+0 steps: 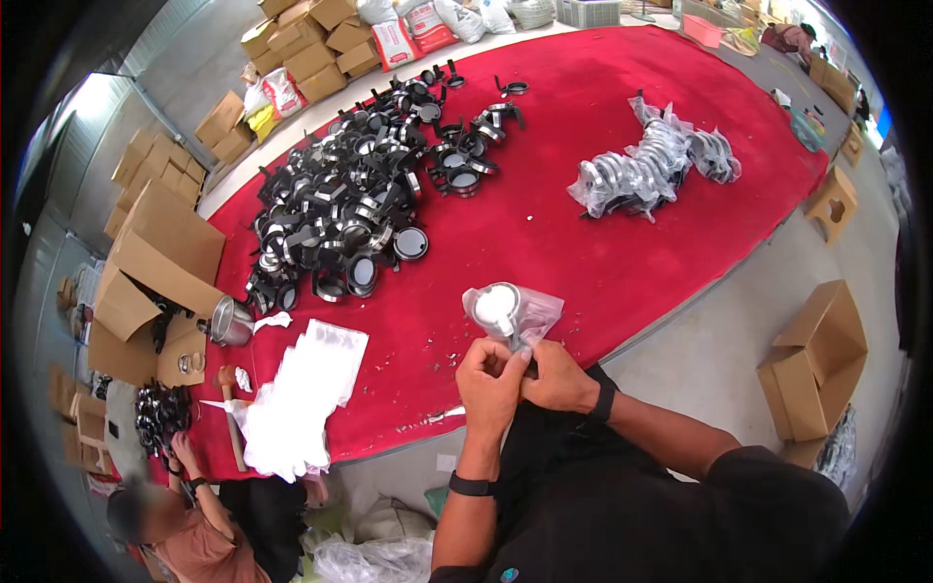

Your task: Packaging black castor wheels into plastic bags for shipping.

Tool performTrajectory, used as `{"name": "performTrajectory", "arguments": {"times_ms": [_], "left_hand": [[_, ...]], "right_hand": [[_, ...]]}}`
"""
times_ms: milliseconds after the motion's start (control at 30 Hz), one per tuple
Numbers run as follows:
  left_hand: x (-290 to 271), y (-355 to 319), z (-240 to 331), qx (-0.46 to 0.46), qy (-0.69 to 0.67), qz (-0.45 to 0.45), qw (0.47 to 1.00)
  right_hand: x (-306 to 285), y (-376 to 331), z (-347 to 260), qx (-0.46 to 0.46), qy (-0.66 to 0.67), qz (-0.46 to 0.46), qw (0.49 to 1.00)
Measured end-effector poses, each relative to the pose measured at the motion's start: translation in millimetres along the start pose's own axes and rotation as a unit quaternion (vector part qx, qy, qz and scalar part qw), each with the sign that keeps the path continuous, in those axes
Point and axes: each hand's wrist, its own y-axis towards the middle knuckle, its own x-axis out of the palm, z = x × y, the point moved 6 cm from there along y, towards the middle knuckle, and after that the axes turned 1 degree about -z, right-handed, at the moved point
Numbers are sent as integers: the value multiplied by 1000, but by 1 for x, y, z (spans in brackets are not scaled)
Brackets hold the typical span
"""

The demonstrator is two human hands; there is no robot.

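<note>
Near the table's front edge, my left hand and my right hand meet with fingers closed on a clear plastic bag. Inside the bag lies a round, pale-faced part with a short handle, its disc pointing away from me. The left fingers and thumb pinch the handle end through the plastic; the right fingers grip the bag's near edge beside them. Hidden under the fingers is the bag's mouth. Left of my hands lies a stack of flat clear bags.
A large heap of black-and-silver round parts with handles covers the red table's far left. Bagged parts lie in rows at the right. A metal cup and hammer sit left. A co-worker handles black parts at lower left.
</note>
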Motion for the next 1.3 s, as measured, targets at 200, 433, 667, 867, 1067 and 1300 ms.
{"name": "performTrajectory", "arguments": {"times_ms": [200, 433, 667, 867, 1067, 1300], "left_hand": [[-25, 1, 13, 157, 221, 154, 950], [32, -12, 16, 268, 431, -60, 860], [4, -9, 11, 242, 450, -6, 859], [-46, 4, -22, 200, 483, 126, 843], [-56, 3, -26, 195, 429, 151, 869], [-49, 4, -23, 225, 430, 148, 862]], "right_hand": [[-20, -1, 12, 23, 17, 62, 998], [-39, 30, 2, 39, 24, 76, 996], [-143, 138, 44, -41, -203, 250, 946], [-249, 229, 106, 70, -605, 258, 750], [-250, 238, 123, 188, -610, 141, 757], [-248, 238, 118, 236, -602, 153, 747]]}}
